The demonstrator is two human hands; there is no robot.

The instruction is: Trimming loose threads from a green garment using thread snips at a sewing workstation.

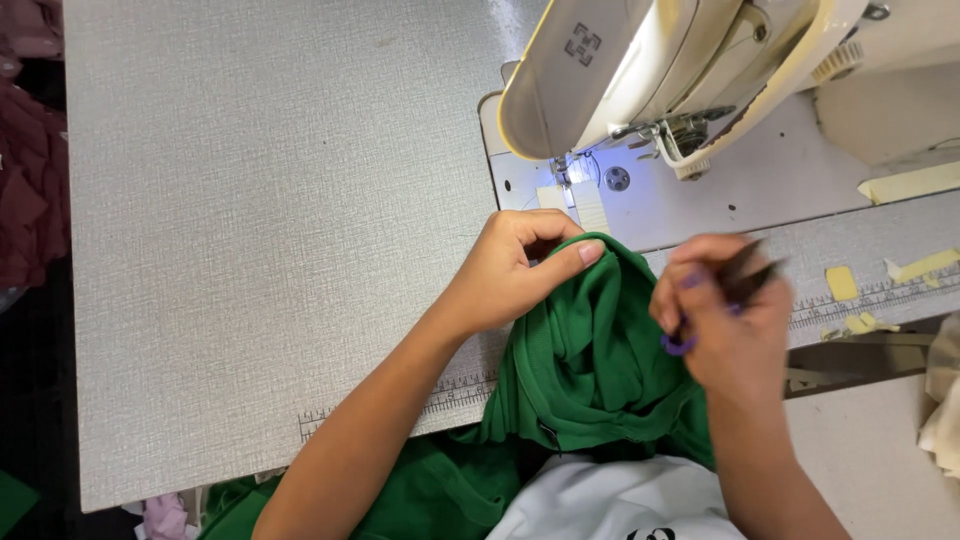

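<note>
So the biggest thing here is my bench (260, 250), a grey textured top that fills most of the view, with a ruler strip (460, 395) running along its near edge. At the far right corner sits the cream sewing machine (660, 70), its head hanging over the lit-up bed plate, with the presser foot (566, 178) just beyond my left hand. A few scraps of yellowish tape (842, 283) are stuck on the bench to the right, by the ruler markings there.

Next down in size is the green fabric (590, 350), bunched up in a heap at the near edge of the bench, right in front of the machine, and spilling off the edge toward my lap. It sits between my two hands.

My left hand (515, 270) is clenched on the top of that green bunch: thumb laid flat across the uppermost fold, the other fingers (535, 228) curled over behind it, so the cloth is pinched in my grip just short of the presser foot.

My right hand (725, 320) is just beside the fabric on its right, touching or nearly touching it, hard to say. It's closed around a small pair of thread snips (745, 280) with dark blades pointing up and right and a purple loop (678, 345) by my thumb. That hand is blurry.
</note>
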